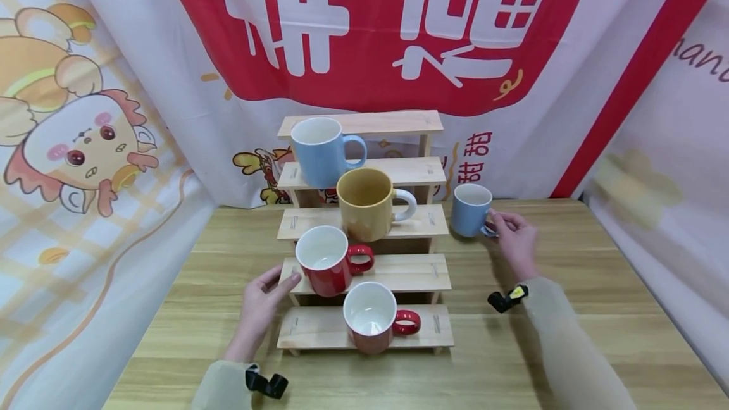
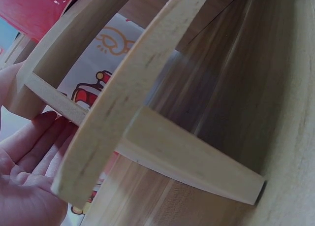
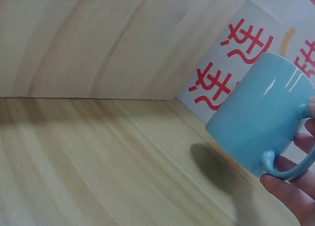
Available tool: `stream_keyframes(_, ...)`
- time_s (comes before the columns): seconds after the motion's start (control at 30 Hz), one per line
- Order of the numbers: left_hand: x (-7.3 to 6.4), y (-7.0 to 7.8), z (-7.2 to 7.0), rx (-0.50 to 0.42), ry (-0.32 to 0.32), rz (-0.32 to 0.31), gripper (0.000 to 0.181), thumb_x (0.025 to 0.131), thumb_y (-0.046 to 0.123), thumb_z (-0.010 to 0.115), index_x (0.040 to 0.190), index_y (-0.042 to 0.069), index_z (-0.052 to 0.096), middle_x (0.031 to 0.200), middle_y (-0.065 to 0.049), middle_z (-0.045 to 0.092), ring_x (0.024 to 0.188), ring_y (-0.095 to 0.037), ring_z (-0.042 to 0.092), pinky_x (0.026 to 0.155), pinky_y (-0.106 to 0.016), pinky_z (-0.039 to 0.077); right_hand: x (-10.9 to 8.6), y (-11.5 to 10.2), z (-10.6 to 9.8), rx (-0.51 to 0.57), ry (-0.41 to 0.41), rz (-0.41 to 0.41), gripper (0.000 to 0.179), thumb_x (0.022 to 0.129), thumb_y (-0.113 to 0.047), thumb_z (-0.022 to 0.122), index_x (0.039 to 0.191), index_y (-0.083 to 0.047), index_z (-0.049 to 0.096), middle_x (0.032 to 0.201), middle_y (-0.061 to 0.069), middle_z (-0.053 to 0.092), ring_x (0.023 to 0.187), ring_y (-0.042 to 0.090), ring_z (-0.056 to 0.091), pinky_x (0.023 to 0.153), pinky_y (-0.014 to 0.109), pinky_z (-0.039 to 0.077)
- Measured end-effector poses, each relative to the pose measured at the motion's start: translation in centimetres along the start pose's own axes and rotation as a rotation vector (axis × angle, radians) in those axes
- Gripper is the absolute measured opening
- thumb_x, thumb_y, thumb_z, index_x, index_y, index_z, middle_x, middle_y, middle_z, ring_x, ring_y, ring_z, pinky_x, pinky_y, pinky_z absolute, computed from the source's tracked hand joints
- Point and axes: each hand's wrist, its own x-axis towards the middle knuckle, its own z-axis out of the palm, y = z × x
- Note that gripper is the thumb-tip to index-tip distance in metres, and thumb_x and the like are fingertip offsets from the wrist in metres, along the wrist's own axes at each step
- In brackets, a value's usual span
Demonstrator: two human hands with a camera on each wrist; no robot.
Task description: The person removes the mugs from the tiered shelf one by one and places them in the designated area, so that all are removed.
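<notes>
My right hand (image 1: 517,239) holds a small light-blue mug (image 1: 471,211) by its handle, to the right of a stepped wooden rack (image 1: 424,271). In the right wrist view the mug (image 3: 263,115) hangs above the tabletop, its shadow beneath, and fingers (image 3: 290,194) pass through the handle. My left hand (image 1: 263,305) grips the left end of the rack's second step from the bottom, thumb on top beside a red mug (image 1: 327,264). From the left wrist, the fingers (image 2: 42,142) show under the end of that step.
A larger blue mug (image 1: 321,154) stands on the fourth step up, a mustard mug (image 1: 364,207) with a white handle on the third. Another red mug (image 1: 370,321) stands on the lowest. The rack sits on a wooden table (image 1: 216,271), with printed curtains (image 1: 188,30) behind and at the sides.
</notes>
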Motion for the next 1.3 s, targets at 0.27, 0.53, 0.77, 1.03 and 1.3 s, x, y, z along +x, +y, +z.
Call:
stream_keyframes(0.27, 0.1, -0.2, -0.2, 0.019, -0.004, -0.007, 0.057, 0.090, 0.030, 0.082, 0.135, 0.001, 0.062, 0.132, -0.017, 0.065, 0.110, -0.010, 0.065, 0.092, -0.021, 0.053, 0.5, 1.0, 1.6, 0.007, 0.030, 0.039, 0.023, 0.093, -0.022, 0.077, 0.103, -0.001, 0.073, 0.096, 0.006, 0.076, 0.095, 0.023, 0.073, 0.073, 0.029, 0.061)
stream_keyframes(0.53, 0.1, -0.4, -0.2, 0.020, -0.018, -0.010, 0.058, 0.089, 0.032, 0.082, 0.136, 0.003, 0.063, 0.133, -0.016, 0.064, 0.113, -0.011, 0.064, 0.094, -0.021, 0.051, 0.2, 1.4, 2.0, -0.026, 0.039, 0.140, 0.032, 0.093, -0.031, 0.077, 0.109, -0.004, 0.072, 0.118, 0.021, 0.070, 0.112, 0.032, 0.066, 0.083, 0.032, 0.059)
stream_keyframes(0.77, 0.2, -0.6, -0.2, 0.018, -0.005, 0.003, 0.055, 0.090, 0.030, 0.082, 0.134, 0.001, 0.063, 0.129, -0.016, 0.066, 0.110, -0.010, 0.065, 0.092, -0.021, 0.052, -0.7, 1.5, 2.2, 0.064, 0.004, 0.204, 0.041, 0.090, -0.029, 0.081, 0.115, 0.001, 0.069, 0.116, 0.020, 0.068, 0.111, 0.032, 0.065, 0.091, 0.039, 0.057)
stream_keyframes(1.03, 0.2, -0.6, -0.2, 0.020, 0.004, 0.000, 0.057, 0.090, 0.029, 0.082, 0.135, 0.000, 0.062, 0.132, -0.017, 0.065, 0.109, -0.009, 0.065, 0.092, -0.020, 0.052, -1.9, 2.0, 2.8, 0.060, 0.054, 0.156, 0.034, 0.088, -0.024, 0.083, 0.110, -0.001, 0.073, 0.103, 0.009, 0.073, 0.098, 0.021, 0.069, 0.088, 0.038, 0.058)
stream_keyframes(1.3, 0.2, -0.5, -0.1, 0.019, -0.006, -0.008, 0.058, 0.090, 0.030, 0.081, 0.136, 0.001, 0.062, 0.133, -0.017, 0.064, 0.110, -0.009, 0.064, 0.093, -0.020, 0.052, -2.4, 2.2, 2.6, -0.013, 0.049, 0.159, 0.039, 0.089, -0.032, 0.082, 0.115, -0.005, 0.074, 0.108, 0.007, 0.072, 0.104, 0.023, 0.067, 0.085, 0.032, 0.059)
